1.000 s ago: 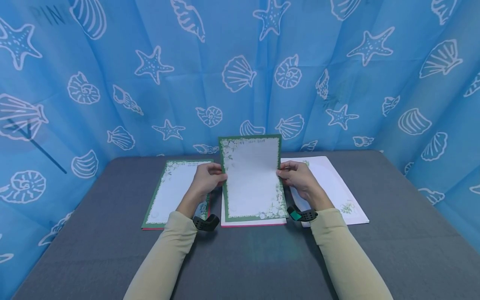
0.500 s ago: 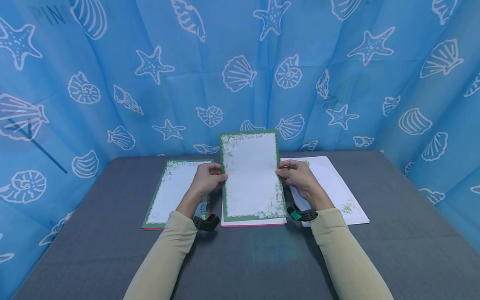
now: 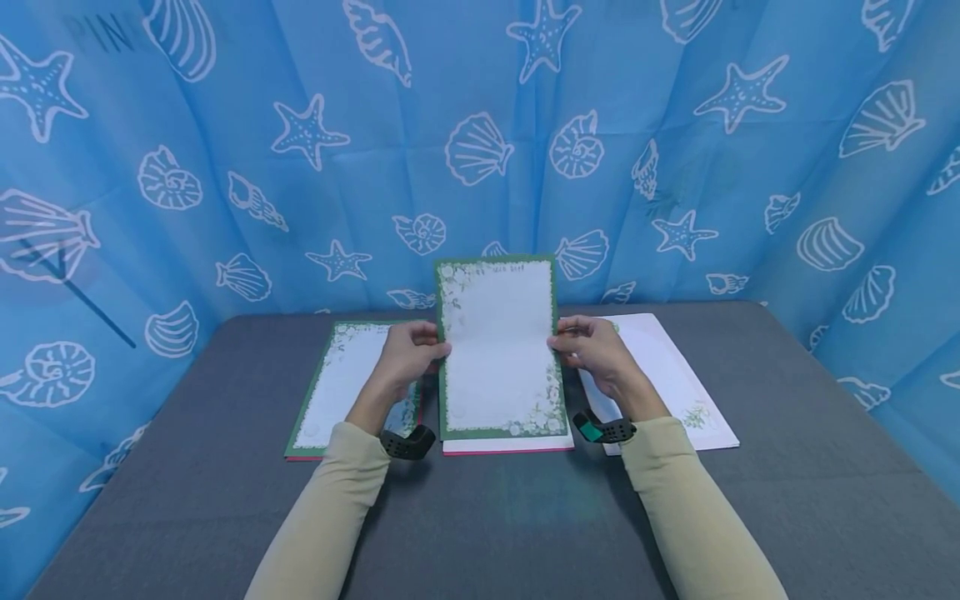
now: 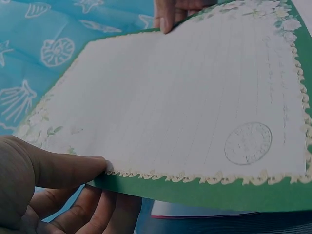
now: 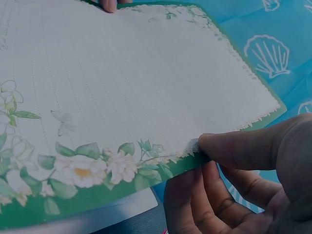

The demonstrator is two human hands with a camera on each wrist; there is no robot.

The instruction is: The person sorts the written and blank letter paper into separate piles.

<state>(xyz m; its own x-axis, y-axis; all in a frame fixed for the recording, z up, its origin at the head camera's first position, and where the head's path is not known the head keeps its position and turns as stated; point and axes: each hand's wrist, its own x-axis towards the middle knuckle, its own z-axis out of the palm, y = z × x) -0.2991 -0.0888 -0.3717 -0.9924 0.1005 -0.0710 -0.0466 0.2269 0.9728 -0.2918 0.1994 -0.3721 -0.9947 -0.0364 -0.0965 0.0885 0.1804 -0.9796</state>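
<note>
A sheet of letter paper [image 3: 497, 350] with a green border, white flowers and faint ruled lines stands tilted up between both hands. My left hand [image 3: 405, 354] pinches its left edge, thumb on the printed face and fingers behind. On the opposite edge my right hand [image 3: 596, 354] pinches it the same way. In the left wrist view the paper [image 4: 185, 107] shows a round postmark print near its lace-like border. White blossoms with green leaves fill a corner of the paper [image 5: 97, 97] in the right wrist view. Below it, a white stack with a red edge [image 3: 510, 447] is mostly covered.
A stack of similar green-bordered paper [image 3: 330, 408] lies on the left, partly under the left arm. To the right lies white paper with a small leaf print [image 3: 675, 392]. The grey table [image 3: 480, 533] ends at a blue shell-patterned curtain [image 3: 480, 83].
The held paper has tilted further upright, its top edge rising in the head view. It has also shifted slightly left with both hands, whose pinch stays the same.
</note>
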